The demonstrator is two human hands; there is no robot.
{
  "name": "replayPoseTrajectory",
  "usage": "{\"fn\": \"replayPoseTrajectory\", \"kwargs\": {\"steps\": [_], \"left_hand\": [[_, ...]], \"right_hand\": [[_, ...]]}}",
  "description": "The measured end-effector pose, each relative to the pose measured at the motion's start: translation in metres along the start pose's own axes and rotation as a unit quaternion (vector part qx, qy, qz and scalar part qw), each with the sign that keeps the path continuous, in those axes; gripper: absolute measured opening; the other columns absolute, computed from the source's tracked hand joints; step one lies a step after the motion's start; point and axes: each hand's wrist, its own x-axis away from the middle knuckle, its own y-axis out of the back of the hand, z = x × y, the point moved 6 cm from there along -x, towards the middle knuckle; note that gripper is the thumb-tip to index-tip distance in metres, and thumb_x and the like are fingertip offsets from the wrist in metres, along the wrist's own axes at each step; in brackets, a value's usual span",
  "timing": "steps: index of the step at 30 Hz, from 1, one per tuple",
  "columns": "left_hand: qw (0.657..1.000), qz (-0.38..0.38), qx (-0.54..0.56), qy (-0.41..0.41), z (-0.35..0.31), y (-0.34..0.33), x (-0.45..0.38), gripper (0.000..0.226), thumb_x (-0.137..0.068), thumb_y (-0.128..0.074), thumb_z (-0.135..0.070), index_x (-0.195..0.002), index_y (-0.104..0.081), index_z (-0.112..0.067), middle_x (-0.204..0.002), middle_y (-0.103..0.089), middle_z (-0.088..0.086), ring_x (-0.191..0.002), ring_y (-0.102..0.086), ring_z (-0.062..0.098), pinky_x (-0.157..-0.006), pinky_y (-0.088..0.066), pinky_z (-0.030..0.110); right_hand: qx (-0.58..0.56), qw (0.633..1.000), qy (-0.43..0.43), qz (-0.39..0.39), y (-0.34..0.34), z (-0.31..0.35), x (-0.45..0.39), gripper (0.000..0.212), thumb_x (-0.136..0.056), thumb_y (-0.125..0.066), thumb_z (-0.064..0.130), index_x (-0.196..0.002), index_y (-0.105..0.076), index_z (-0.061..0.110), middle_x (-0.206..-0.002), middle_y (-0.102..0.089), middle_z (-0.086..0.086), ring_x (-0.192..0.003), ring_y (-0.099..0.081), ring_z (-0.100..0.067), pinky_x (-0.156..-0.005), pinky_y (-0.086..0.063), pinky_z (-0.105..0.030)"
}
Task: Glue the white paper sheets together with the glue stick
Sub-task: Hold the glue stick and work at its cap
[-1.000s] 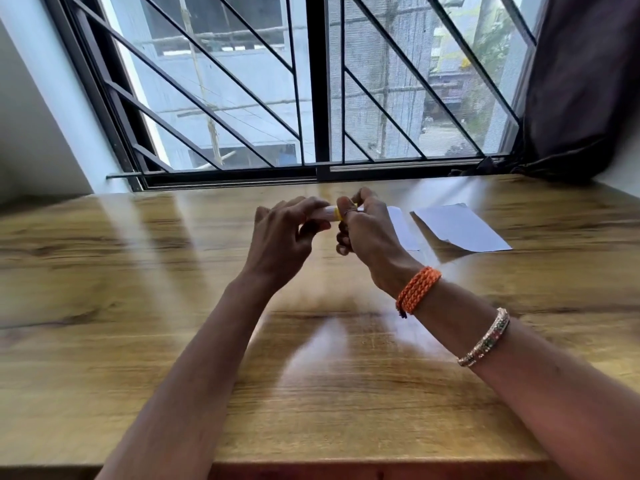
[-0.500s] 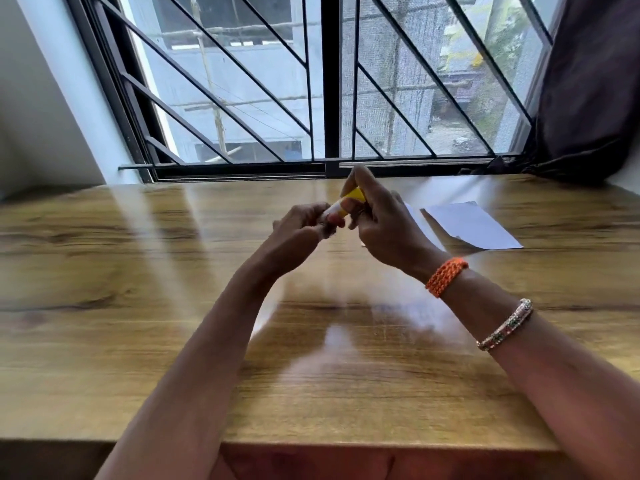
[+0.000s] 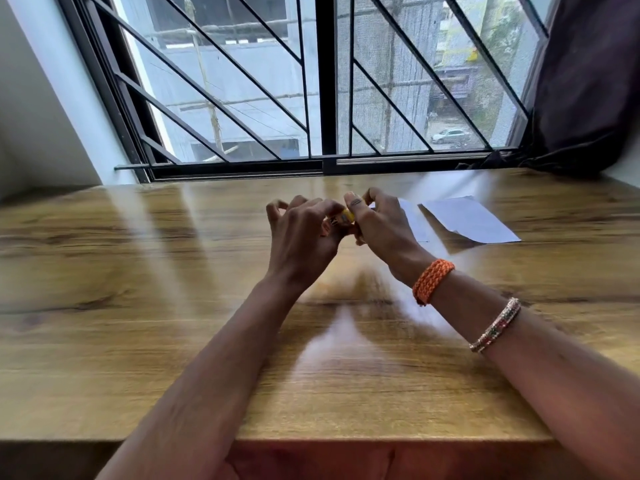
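since half a second ago both hands have sunk nearer the table (image 3: 145, 306) and the glue stick (image 3: 346, 215) lies flatter between them. left hand (image 3: 301, 233) pinches its near end, other fingers curled loosely; right hand (image 3: 379, 225) wraps the yellow far end, hiding most of it. just behind the right hand two paper sheets (image 3: 467, 220) lie on the wood, one partly covered by that hand. orange band (image 3: 433, 280) and beaded bangle (image 3: 495, 325) ring the right arm. barred window (image 3: 325, 81) stands beyond.

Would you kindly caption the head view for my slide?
Both hands, left and right, grip a yellow glue stick above a wooden table, white paper sheets nearby.
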Motion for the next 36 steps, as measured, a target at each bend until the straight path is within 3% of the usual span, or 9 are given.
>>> {"fn": "replayPoseTrajectory", "kwargs": {"steps": [6,10,13,21,25,28,30,33,36], "left_hand": [[1.000,-0.007,-0.018,-0.009,0.003,0.001,-0.003,0.018,-0.081,-0.057,-0.022,-0.093,-0.070,-0.026,-0.082,-0.073,-0.003,-0.095,-0.058,0.018,-0.075,-0.014,0.032],[0.999,0.015,0.041,0.004,0.008,-0.002,-0.004,0.020,-0.083,-0.057,-0.026,-0.098,-0.070,-0.029,-0.086,-0.074,-0.006,-0.097,-0.057,0.014,-0.072,-0.011,0.028],[0.995,0.057,0.074,0.034,0.022,-0.012,-0.001,0.015,-0.085,-0.059,-0.029,-0.096,-0.069,-0.027,-0.091,-0.072,-0.007,-0.102,-0.054,0.014,-0.073,-0.013,0.029],[0.992,0.066,0.089,0.052,0.031,-0.018,0.005,0.018,-0.082,-0.064,-0.030,-0.100,-0.069,-0.028,-0.090,-0.072,-0.005,-0.104,-0.053,0.016,-0.071,-0.013,0.028],[0.994,0.045,0.080,0.060,0.031,-0.014,0.004,0.023,-0.080,-0.066,-0.030,-0.103,-0.069,-0.030,-0.094,-0.072,-0.006,-0.103,-0.053,0.015,-0.072,-0.013,0.028],[0.997,0.042,0.047,0.036,0.027,-0.011,0.005,0.022,-0.077,-0.068,-0.034,-0.099,-0.069,-0.031,-0.094,-0.073,-0.007,-0.103,-0.054,0.016,-0.073,-0.013,0.030],[0.999,0.039,0.021,0.017,0.023,-0.011,0.006,0.021,-0.077,-0.068,-0.035,-0.097,-0.070,-0.030,-0.094,-0.074,-0.007,-0.102,-0.056,0.017,-0.073,-0.012,0.031],[0.999,0.039,0.015,0.023,0.022,-0.011,0.005,0.020,-0.079,-0.066,-0.028,-0.097,-0.070,-0.033,-0.090,-0.074,-0.008,-0.101,-0.055,0.014,-0.071,-0.010,0.029],[0.997,0.067,0.035,0.029,0.025,-0.014,0.001,0.019,-0.082,-0.061,-0.027,-0.097,-0.071,-0.034,-0.084,-0.072,-0.007,-0.101,-0.054,0.011,-0.072,-0.010,0.029]], "right_hand": [[0.041,0.994,0.105,0.005,-0.006,0.012,0.006,0.017,-0.095,-0.050,0.015,-0.083,-0.038,0.011,-0.064,-0.050,0.002,-0.054,-0.048,-0.010,-0.045,-0.036,-0.016],[0.125,0.960,0.244,0.052,-0.003,0.029,0.014,0.012,-0.086,-0.047,-0.007,-0.094,-0.041,0.001,-0.071,-0.054,-0.008,-0.060,-0.053,-0.025,-0.052,-0.040,-0.030],[0.192,0.931,0.294,0.102,-0.008,0.029,0.013,0.017,-0.083,-0.052,-0.009,-0.097,-0.047,-0.001,-0.079,-0.054,-0.005,-0.068,-0.050,-0.021,-0.062,-0.040,-0.036],[0.258,0.923,0.266,0.104,-0.008,0.011,0.007,0.026,-0.082,-0.060,0.006,-0.103,-0.050,0.018,-0.096,-0.061,0.001,-0.094,-0.054,-0.023,-0.088,-0.033,-0.044],[0.200,0.960,0.147,0.134,-0.006,-0.001,-0.001,0.032,-0.089,-0.055,0.036,-0.112,-0.044,0.016,-0.087,-0.064,-0.005,-0.077,-0.062,-0.023,-0.072,-0.044,-0.036],[0.081,0.984,0.058,0.149,-0.008,-0.009,-0.002,0.028,-0.092,-0.052,0.042,-0.094,-0.052,0.014,-0.068,-0.066,-0.006,-0.053,-0.062,-0.010,-0.053,-0.048,-0.024],[0.060,0.989,0.052,0.128,-0.008,-0.010,-0.003,0.024,-0.094,-0.053,0.033,-0.083,-0.054,0.012,-0.061,-0.064,-0.003,-0.046,-0.059,-0.005,-0.052,-0.051,-0.026],[0.072,0.989,0.055,0.115,-0.007,-0.007,-0.003,0.018,-0.093,-0.056,0.024,-0.084,-0.055,0.008,-0.063,-0.063,-0.006,-0.053,-0.062,-0.018,-0.060,-0.058,-0.040],[0.156,0.972,0.145,0.101,-0.005,0.008,0.002,0.013,-0.092,-0.056,0.021,-0.086,-0.052,0.011,-0.061,-0.058,-0.003,-0.055,-0.059,-0.021,-0.056,-0.051,-0.023]]}}
